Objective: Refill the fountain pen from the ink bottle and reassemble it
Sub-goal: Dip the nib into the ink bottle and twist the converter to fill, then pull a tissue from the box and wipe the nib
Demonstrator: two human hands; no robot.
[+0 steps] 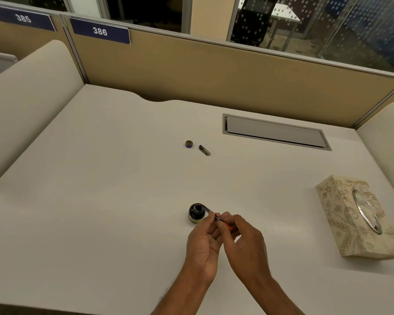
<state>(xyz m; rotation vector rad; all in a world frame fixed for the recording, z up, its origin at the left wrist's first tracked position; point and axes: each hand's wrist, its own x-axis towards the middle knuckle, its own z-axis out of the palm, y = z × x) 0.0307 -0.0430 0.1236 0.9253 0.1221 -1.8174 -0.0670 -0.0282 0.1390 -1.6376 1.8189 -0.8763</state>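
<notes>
An open ink bottle [196, 212] of dark glass stands on the white desk [100, 189], just ahead of my hands. Both hands meet right behind it and pinch a small fountain pen part [222, 221], dark at the tip with a red bit showing. My left hand [204, 244] grips it from the left, my right hand [246, 242] from the right. Most of the part is hidden by my fingers. Farther back lie the bottle's cap [189, 144], open side up, and a dark pen cap or barrel piece [204, 150].
A floral tissue box [359, 218] with a metal ring opening sits at the right. A grey cable hatch [275, 131] is set into the desk at the back right. Beige partition walls with number plates 385 and 386 close off the back.
</notes>
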